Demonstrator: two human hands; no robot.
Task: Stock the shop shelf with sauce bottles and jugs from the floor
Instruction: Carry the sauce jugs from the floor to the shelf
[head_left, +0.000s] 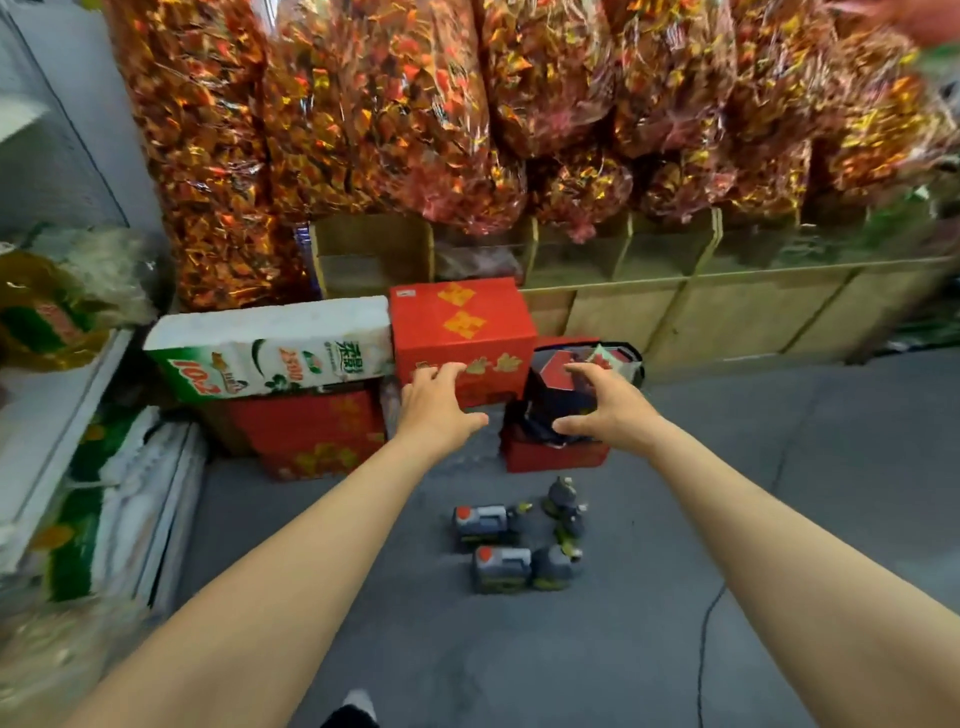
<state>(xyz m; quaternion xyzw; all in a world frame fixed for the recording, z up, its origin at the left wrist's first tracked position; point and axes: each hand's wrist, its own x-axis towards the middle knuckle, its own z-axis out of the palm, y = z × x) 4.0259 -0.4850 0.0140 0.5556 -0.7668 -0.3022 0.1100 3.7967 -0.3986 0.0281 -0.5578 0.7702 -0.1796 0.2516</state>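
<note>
On the grey floor stands a small cluster of dark sauce containers. Two jugs with red caps sit at the left: one (483, 524) behind, one (501, 569) in front. Several dark bottles (563, 506) stand beside them at the right. My left hand (439, 402) and my right hand (602, 405) both reach forward above the cluster, fingers spread, holding nothing. The white shelf (62, 410) runs along the left edge, with a yellow oil jug (41, 312) on it.
Red cartons (460, 332) and a white tissue pack (270, 348) are stacked against the back. An open red box with a dark bag (558, 421) lies under my right hand. Large sacks of wrapped sweets (467, 104) fill the wall above wooden bins (675, 306).
</note>
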